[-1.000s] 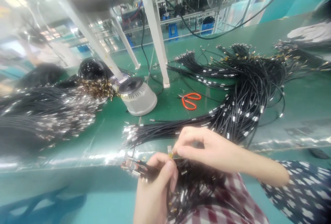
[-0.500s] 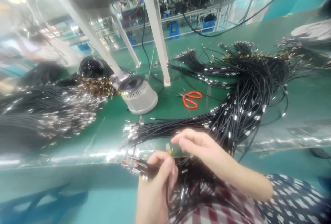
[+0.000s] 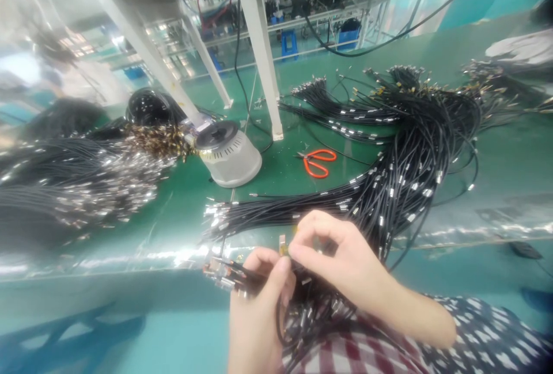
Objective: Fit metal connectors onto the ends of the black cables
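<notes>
Low in the head view, my left hand (image 3: 263, 305) is closed around a bunch of black cables (image 3: 242, 273) whose metal connectors stick out to the left. Between its thumb and forefinger, one cable end stands up with a small silver connector (image 3: 282, 242) and a yellowish part below it. My right hand (image 3: 332, 247) is bent in a pinch, thumb and forefinger tips against the yellowish part; what lies between them is too small to make out. More black cables (image 3: 328, 305) lie across the lap under both hands.
On the green table (image 3: 276, 181) lie a long cable bundle (image 3: 415, 149), orange-handled scissors (image 3: 318, 163) and a grey round device with a black top (image 3: 235, 161). Blurred cable heaps (image 3: 95, 184) cover the left side. White posts (image 3: 259, 51) rise from the table. A person (image 3: 86, 77) sits far left.
My right hand has moved left and down to the connector, its fingers curling from loosely stretched into a pinch. My left hand keeps its hold in nearly the same place.
</notes>
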The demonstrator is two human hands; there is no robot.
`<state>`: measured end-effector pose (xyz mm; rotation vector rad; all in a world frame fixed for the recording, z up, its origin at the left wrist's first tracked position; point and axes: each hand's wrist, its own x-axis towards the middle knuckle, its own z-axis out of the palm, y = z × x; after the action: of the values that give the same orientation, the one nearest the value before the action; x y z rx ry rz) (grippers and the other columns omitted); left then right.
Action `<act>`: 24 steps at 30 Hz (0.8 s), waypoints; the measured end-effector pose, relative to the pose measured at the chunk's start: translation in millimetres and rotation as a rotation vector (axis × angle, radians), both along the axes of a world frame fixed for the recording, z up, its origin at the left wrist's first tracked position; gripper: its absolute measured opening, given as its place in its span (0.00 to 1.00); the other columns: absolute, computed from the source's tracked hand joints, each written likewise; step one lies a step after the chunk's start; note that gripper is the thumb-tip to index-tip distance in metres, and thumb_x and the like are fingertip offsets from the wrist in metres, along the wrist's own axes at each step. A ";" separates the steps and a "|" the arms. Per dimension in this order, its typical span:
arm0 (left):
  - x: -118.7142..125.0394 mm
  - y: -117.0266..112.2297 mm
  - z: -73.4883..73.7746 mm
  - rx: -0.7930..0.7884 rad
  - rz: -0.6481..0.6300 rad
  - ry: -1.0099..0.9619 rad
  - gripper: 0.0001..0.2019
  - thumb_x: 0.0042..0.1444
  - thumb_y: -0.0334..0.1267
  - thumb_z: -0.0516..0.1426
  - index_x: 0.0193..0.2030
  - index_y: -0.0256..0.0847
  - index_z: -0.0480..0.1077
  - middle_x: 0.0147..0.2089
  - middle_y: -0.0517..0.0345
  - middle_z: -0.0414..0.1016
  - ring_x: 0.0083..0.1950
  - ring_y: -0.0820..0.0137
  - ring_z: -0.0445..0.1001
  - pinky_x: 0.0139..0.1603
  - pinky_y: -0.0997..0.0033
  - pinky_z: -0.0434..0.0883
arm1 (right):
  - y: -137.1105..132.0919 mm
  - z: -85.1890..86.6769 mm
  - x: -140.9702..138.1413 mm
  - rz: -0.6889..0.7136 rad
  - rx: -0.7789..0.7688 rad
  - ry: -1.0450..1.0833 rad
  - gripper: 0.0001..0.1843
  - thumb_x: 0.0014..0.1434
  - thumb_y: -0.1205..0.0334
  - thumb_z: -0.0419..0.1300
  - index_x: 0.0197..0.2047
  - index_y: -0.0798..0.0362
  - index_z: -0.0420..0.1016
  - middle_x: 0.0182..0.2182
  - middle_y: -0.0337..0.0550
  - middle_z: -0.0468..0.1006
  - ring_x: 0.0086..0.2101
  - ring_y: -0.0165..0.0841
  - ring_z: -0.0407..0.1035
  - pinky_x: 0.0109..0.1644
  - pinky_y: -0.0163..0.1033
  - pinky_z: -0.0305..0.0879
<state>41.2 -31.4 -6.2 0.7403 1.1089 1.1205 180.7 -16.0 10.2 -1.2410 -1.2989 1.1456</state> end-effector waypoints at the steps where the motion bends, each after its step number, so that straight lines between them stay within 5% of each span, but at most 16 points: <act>1: 0.3 -0.2 0.5 -0.008 -0.002 0.006 0.12 0.55 0.37 0.62 0.26 0.40 0.64 0.17 0.66 0.63 0.22 0.77 0.59 0.25 0.77 0.55 | -1.1 0.2 -0.4 -0.016 0.027 -0.031 0.07 0.53 0.70 0.62 0.25 0.53 0.73 0.29 0.37 0.71 0.33 0.31 0.68 0.40 0.37 0.62; 10: 0.5 1.0 -0.1 -0.062 0.010 -0.021 0.14 0.56 0.38 0.62 0.24 0.39 0.63 0.19 0.66 0.61 0.23 0.77 0.55 0.23 0.76 0.53 | -4.9 5.8 1.2 -0.032 0.104 -0.075 0.07 0.55 0.70 0.62 0.27 0.52 0.74 0.31 0.38 0.71 0.34 0.30 0.69 0.42 0.37 0.63; 24: 0.1 -0.7 2.1 -0.056 -0.004 -0.049 0.16 0.56 0.40 0.61 0.23 0.40 0.62 0.18 0.66 0.60 0.22 0.76 0.56 0.24 0.74 0.54 | 7.1 -3.0 1.2 0.082 -0.085 0.128 0.07 0.52 0.66 0.65 0.24 0.54 0.72 0.28 0.39 0.73 0.33 0.33 0.67 0.41 0.40 0.63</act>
<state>41.3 -32.1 -4.1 0.6683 1.0922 1.0944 181.9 -8.9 7.2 -1.1646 -1.2249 1.3292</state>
